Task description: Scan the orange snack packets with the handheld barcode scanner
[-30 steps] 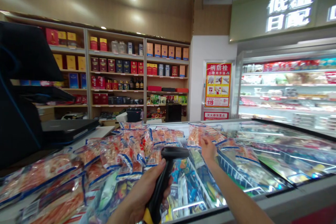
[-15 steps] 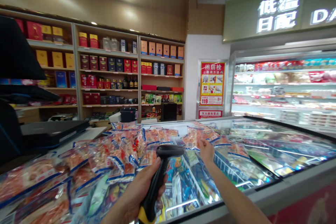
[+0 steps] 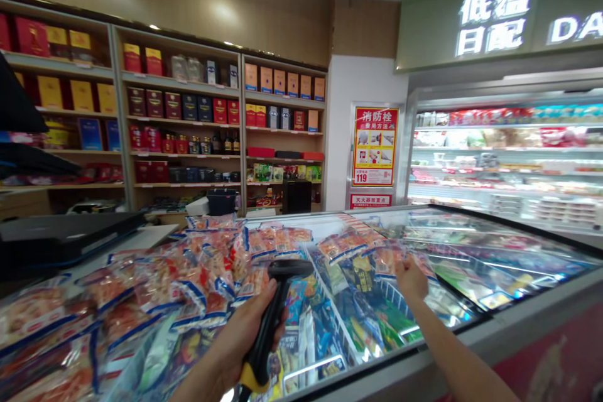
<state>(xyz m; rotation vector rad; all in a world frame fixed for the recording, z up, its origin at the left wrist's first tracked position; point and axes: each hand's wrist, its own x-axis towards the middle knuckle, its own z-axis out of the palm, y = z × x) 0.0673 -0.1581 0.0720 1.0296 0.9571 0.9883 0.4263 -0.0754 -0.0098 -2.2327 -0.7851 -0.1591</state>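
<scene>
My left hand (image 3: 252, 326) is wrapped round the handle of a black barcode scanner (image 3: 277, 301) with a yellow patch low on its grip. The scanner's head is raised over the freezer glass. Farther right, my right hand (image 3: 412, 279) has its fingers closed at the edge of a clear, blue-edged packet of reddish food (image 3: 387, 259), which lies on the glass lid. More packets of the same kind (image 3: 342, 245) lie just left of it. A large heap of these packets (image 3: 193, 282) covers the left part of the freezer top.
A chest freezer (image 3: 471, 333) with a glass top spans the foreground, with wire baskets and bagged goods visible inside. Dark equipment (image 3: 66, 232) stands at the left. Shelves of boxed goods (image 3: 183, 91) line the back wall, and a lit chiller (image 3: 504, 157) stands at the right.
My right hand has moved right across the glass, with a packet at its fingers, uncovering more of the basket below. The camera has turned slightly right; my left hand still holds the scanner.
</scene>
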